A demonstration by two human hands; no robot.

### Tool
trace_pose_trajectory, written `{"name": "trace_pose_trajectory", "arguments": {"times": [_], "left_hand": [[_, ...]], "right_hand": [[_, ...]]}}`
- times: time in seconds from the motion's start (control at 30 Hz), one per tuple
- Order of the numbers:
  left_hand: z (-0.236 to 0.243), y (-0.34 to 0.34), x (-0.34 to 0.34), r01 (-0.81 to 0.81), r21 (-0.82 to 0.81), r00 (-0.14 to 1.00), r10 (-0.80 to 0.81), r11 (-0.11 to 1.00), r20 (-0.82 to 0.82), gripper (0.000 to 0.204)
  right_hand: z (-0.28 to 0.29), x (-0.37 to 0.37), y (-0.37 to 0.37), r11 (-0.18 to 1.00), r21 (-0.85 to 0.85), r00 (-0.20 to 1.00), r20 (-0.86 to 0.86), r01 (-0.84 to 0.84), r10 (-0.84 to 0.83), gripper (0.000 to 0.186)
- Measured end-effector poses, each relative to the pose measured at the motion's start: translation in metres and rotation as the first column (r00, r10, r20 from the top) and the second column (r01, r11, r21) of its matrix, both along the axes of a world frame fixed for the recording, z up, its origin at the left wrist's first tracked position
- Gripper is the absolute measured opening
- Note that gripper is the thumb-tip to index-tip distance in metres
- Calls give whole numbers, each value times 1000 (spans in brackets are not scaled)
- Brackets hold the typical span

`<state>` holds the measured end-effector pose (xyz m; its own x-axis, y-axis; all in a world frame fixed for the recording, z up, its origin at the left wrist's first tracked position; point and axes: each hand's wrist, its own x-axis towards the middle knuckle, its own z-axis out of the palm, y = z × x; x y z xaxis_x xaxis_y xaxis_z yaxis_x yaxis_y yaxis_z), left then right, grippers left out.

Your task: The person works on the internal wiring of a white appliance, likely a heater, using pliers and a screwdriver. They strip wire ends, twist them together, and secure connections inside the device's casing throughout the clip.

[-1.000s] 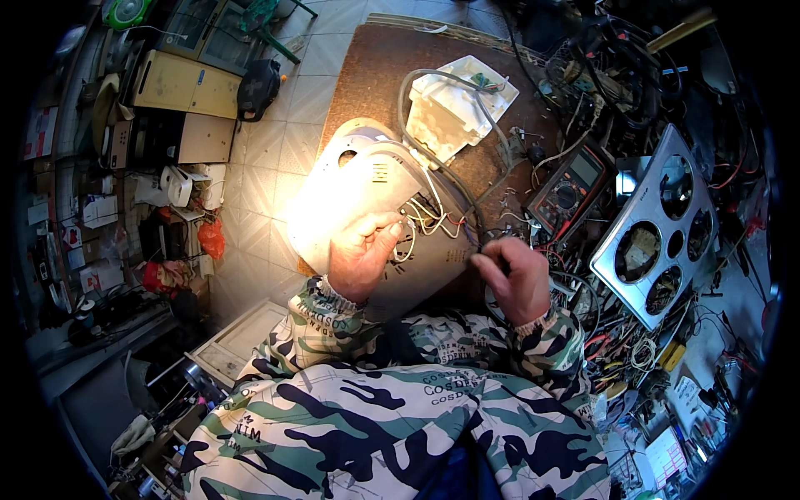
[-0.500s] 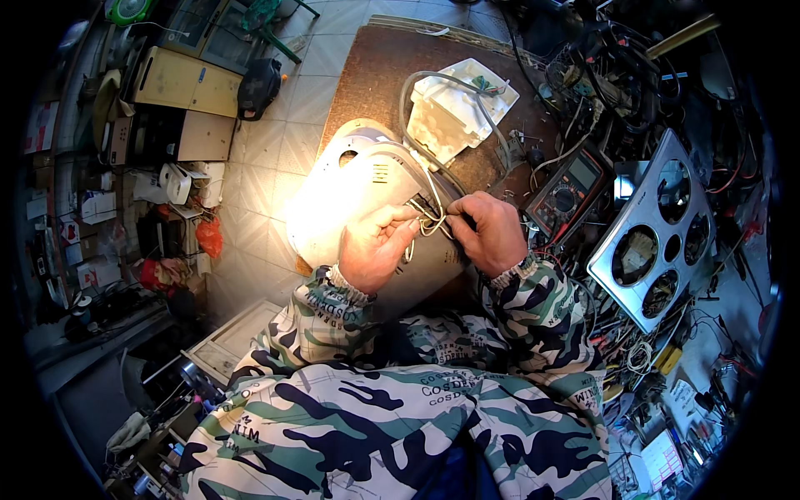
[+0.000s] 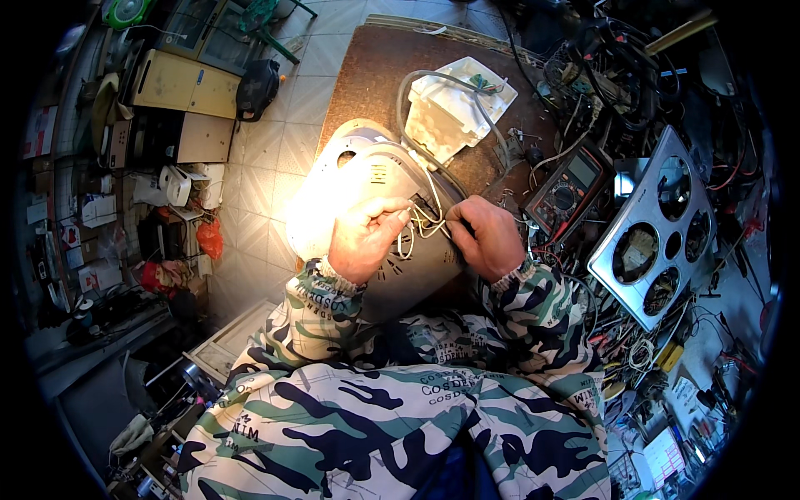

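A rounded, light-coloured appliance housing [image 3: 383, 183] with vent slots lies before me, its left side washed out by bright light. Over a dark opening in it, my left hand [image 3: 367, 239] pinches a thin white wire [image 3: 406, 243] that hangs in a loop. To the right, my right hand [image 3: 487, 237] is closed in a pinch on the same looped white wires, close to the housing's edge. A thicker grey cable [image 3: 406, 100] arches from the housing over a white plastic box [image 3: 454, 117] holding a small green part. The pinched wire ends are too small to make out.
The housing rests on a brown wooden table [image 3: 367, 71]. Right of it lie a multimeter [image 3: 575, 185], a metal panel with round holes [image 3: 654, 233] and a tangle of cables and tools. Shelves with goods line the left, beyond a tiled floor [image 3: 258, 179].
My left hand has drawn slightly left and away from my right hand, widening the gap and spreading the white wires. My right hand has barely shifted.
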<state>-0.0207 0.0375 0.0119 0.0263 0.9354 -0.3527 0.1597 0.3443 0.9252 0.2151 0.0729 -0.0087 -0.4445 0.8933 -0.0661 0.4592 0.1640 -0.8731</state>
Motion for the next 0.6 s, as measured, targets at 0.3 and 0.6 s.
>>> {"name": "trace_pose_trajectory", "arguments": {"times": [0.3,0.6], "left_hand": [[5,8,8,161,144,960,-121,976,-253,15],[-7,11,33,321,270,843,-144,908,-518,11]], "right_hand": [[-7,-3,-12,993,94,995,-77,71,-64,6],[-17,-6,-23,951,283,990,-101,122,-97,16]]}}
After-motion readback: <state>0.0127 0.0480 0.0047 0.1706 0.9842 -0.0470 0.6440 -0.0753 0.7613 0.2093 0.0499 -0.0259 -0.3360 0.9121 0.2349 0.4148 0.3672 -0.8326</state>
